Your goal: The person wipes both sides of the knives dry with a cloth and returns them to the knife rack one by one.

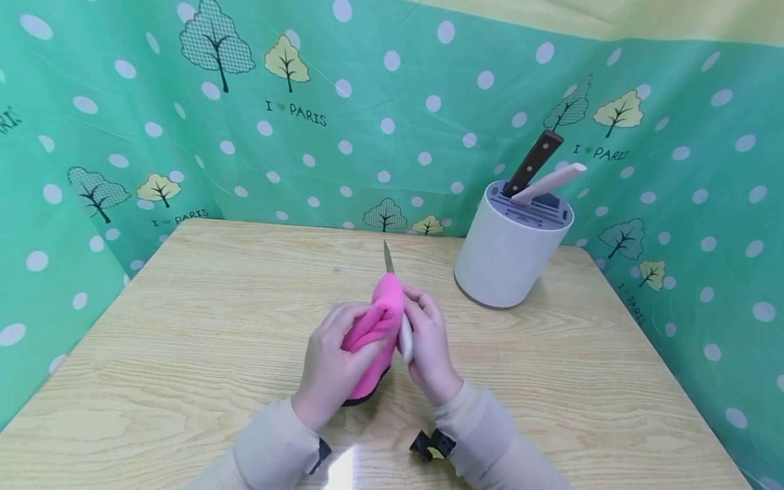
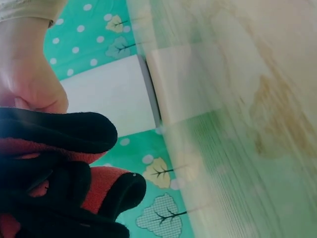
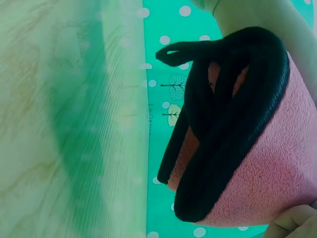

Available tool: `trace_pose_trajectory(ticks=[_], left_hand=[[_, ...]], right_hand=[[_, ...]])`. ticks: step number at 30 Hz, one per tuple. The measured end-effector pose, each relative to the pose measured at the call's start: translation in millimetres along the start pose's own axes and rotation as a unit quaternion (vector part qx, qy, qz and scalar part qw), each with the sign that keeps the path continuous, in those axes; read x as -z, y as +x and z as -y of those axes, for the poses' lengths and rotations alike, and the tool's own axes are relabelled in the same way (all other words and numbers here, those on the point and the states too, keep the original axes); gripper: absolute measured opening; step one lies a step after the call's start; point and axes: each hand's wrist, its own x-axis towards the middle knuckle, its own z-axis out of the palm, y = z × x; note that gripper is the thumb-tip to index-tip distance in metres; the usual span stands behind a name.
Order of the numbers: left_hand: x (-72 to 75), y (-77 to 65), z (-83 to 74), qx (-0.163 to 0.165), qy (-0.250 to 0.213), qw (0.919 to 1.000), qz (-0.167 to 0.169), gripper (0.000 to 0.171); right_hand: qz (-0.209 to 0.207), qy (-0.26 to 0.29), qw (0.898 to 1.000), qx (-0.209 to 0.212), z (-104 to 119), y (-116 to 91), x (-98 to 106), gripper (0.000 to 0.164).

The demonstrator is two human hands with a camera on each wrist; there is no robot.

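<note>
A pink fleecy cloth [image 1: 375, 340] with black edging is bunched in my left hand [image 1: 327, 361], around a knife held over the table. The knife's blade tip [image 1: 388, 257] sticks out past the cloth, pointing away from me. Against the cloth's right side lies the white knife handle [image 1: 405, 338], gripped by my right hand [image 1: 431, 347]. Folds of the cloth hide the rest of the blade. Both wrist views show the black-edged cloth [image 2: 64, 131] hanging in loops, its pink face [image 3: 277, 163] broad in the right one.
Back right on the wooden table [image 1: 214, 306] stands a white knife block [image 1: 505, 255]. A dark-handled knife [image 1: 534, 163] and a pale-handled knife [image 1: 551, 182] are in its slots. Green dotted fabric [image 1: 392, 136] hangs behind and beside the table.
</note>
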Motion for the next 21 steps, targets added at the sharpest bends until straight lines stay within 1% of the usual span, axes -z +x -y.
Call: trace_pose_trajectory(ticks=[7, 12, 16, 21], left_hand=[[1.7, 3.9, 2.3, 0.025, 0.009, 0.9996, 0.001, 0.035], [4.0, 7.0, 2.2, 0.062, 0.018, 0.9979, 0.002, 0.035], [5.7, 7.5, 0.8, 0.088, 0.015, 0.9960, 0.009, 0.035], [5.9, 4.9, -1.1, 0.091, 0.006, 0.9957, 0.019, 0.035]], right_hand=[[0.008, 0.000, 1.000, 0.005, -1.2, -3.7, -2.1, 0.031], [0.008, -0.015, 1.000, 0.012, -2.6, -6.6, -4.6, 0.033], [0.004, -0.024, 1.000, 0.017, -3.2, -6.7, -6.1, 0.033], [0.004, -0.025, 0.999, 0.020, -3.9, -5.6, -6.1, 0.033]])
